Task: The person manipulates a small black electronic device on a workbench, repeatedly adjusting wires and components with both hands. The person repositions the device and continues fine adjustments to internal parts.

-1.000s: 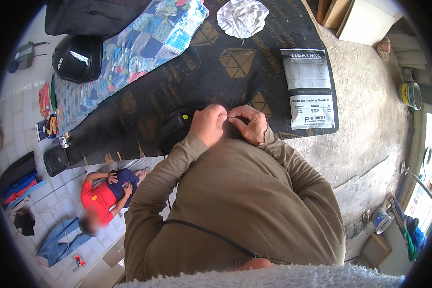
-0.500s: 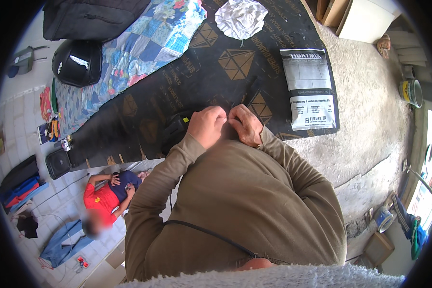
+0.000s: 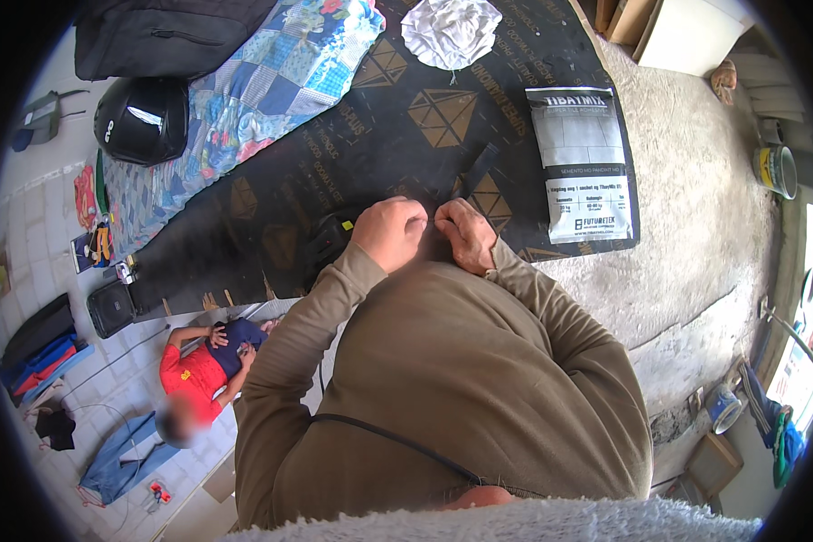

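Note:
My left hand [image 3: 390, 233] and my right hand [image 3: 465, 235] are held close together in front of my chest, fingers curled. Between their fingertips runs a thin pale strand [image 3: 434, 217], pinched at both ends; what it is I cannot tell. Below the hands lies a black sheet [image 3: 406, 135] printed with gold diamond shapes. A small black object with a yellow tag [image 3: 332, 237] rests on the sheet just left of my left hand. My brown sleeves and torso hide the sheet's near edge.
A grey and white sack [image 3: 583, 163] lies on the sheet's right side, a crumpled white wad [image 3: 450, 32] at its far end. A patchwork quilt [image 3: 244, 99], black helmet [image 3: 140, 117] and black bag [image 3: 167, 36] lie left. Another person [image 3: 203, 366] lies on the tiled floor. A paint can [image 3: 775, 170] stands right.
Both hands have stayed together at the same spot, with only small finger movements around the strand. Nothing else has moved.

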Demonstrator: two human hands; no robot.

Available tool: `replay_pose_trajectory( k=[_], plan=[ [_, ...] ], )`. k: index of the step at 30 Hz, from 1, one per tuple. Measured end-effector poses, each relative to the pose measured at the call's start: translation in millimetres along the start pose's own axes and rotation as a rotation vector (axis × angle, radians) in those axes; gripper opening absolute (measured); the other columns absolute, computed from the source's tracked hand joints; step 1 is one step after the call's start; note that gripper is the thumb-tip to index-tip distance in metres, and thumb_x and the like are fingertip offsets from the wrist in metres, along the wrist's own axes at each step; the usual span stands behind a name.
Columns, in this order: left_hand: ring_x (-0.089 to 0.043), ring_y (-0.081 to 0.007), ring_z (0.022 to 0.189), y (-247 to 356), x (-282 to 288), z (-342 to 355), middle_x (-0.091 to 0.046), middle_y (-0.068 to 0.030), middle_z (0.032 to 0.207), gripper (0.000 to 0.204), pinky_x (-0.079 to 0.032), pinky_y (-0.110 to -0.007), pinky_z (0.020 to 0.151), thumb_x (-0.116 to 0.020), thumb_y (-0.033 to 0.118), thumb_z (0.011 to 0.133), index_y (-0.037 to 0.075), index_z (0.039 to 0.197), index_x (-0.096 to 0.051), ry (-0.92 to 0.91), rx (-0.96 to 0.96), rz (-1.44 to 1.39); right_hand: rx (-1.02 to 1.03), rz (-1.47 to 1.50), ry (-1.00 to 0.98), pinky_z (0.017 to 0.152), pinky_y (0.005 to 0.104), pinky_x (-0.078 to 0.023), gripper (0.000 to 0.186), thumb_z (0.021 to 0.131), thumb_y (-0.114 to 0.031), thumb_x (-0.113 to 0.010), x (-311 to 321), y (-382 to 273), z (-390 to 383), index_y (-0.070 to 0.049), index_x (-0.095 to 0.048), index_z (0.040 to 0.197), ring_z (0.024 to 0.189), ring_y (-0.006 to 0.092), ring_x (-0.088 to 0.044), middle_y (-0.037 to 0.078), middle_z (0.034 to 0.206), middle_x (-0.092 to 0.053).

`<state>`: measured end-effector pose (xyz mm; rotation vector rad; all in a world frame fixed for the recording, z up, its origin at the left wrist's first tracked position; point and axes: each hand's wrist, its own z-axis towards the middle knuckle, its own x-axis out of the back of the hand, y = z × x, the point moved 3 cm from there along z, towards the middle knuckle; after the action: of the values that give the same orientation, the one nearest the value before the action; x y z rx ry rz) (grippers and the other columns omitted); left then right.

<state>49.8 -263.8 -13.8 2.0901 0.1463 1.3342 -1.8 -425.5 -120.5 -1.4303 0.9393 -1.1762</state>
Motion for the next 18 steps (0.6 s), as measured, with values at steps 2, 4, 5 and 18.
replay_pose_trajectory(
  k=[2,4,5,18],
  plan=[
    [-0.072,-0.0362,0.080,0.0,-2.0,-0.4,-0.073,-0.0163,0.091,0.008,-0.056,-0.044,0.070,-0.071,0.008,0.091,0.003,0.096,-0.073,-0.009,-0.006,0.020,0.013,-0.034,-0.019,0.081,0.0407,-0.051,0.007,0.098,-0.001,-0.062,-0.3,1.1,-0.8,-0.003,-0.062,0.105,0.092,0.0333,-0.063,0.015,0.099,-0.061],
    [-0.073,-0.0368,0.082,1.3,-3.2,-2.5,-0.074,-0.0173,0.093,0.008,-0.056,-0.044,0.071,-0.071,0.009,0.091,0.003,0.097,-0.073,-0.010,0.014,-0.003,0.000,-0.034,-0.028,0.081,0.0412,-0.051,0.008,0.097,0.000,-0.062,0.4,0.2,-1.8,-0.003,-0.062,0.105,0.092,0.0338,-0.063,0.015,0.099,-0.061],
    [-0.073,-0.0370,0.083,1.4,-3.8,-3.8,-0.075,-0.0178,0.093,0.009,-0.057,-0.044,0.072,-0.071,0.009,0.092,0.003,0.097,-0.073,-0.010,0.026,-0.014,-0.007,-0.034,-0.034,0.080,0.0414,-0.052,0.008,0.097,0.000,-0.063,0.5,-0.6,-2.4,-0.003,-0.062,0.105,0.092,0.0340,-0.063,0.015,0.099,-0.061],
    [-0.074,-0.0401,0.089,-11.5,-0.2,9.6,-0.076,-0.0210,0.095,0.018,-0.059,-0.047,0.080,-0.072,0.016,0.095,0.003,0.106,-0.078,-0.182,0.057,0.058,-0.003,-0.082,-0.043,0.082,0.0428,-0.052,0.009,0.097,-0.003,-0.065,6.6,-7.2,-7.2,-0.006,-0.065,0.107,0.095,0.0369,-0.063,0.015,0.102,-0.060]
  ],
)
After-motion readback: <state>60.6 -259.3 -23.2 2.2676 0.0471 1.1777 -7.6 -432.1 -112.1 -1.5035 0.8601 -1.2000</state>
